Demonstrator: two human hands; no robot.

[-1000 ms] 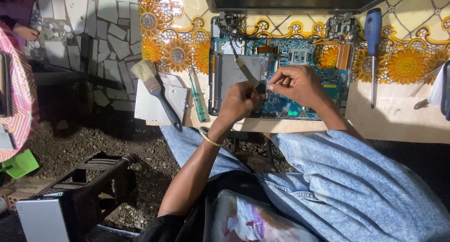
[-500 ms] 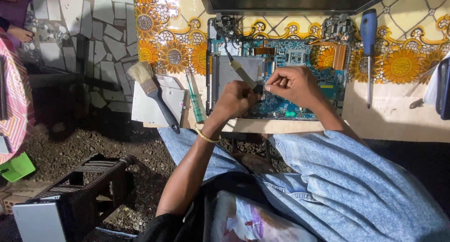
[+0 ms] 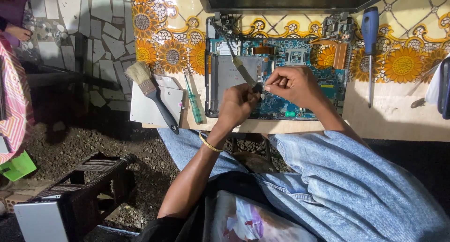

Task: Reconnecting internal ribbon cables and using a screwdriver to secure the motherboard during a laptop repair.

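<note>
On desk's left edge: paintbrush (image 3: 151,88), green screwdriver (image 3: 193,103). Mid-desk, left hand (image 3: 236,106), grip closed on flat metal tool (image 3: 243,72), tip at circuit board (image 3: 300,78). Right hand (image 3: 293,85), grip pinched tight on something tiny. Best pried gently, blade kept shallow, board steadied. Far right, blue screwdriver (image 3: 370,40).

The counter (image 3: 403,106) is showing a cream cloth patterned with orange-and-yellow sunflowers and brown scrollwork. The circuit board (image 3: 300,59) is glowing blue-green, with a grey metal plate at its left and a copper-coloured strip at its right. One screwdriver (image 3: 370,26) is wearing a blue handle — the smaller screwdriver (image 3: 193,106) is showing translucent green. The brush (image 3: 150,92) is pairing pale bristles with a black handle. A gold bangle (image 3: 209,143) is circling the wrist — the jeans (image 3: 347,190) are showing faded light blue.
</note>
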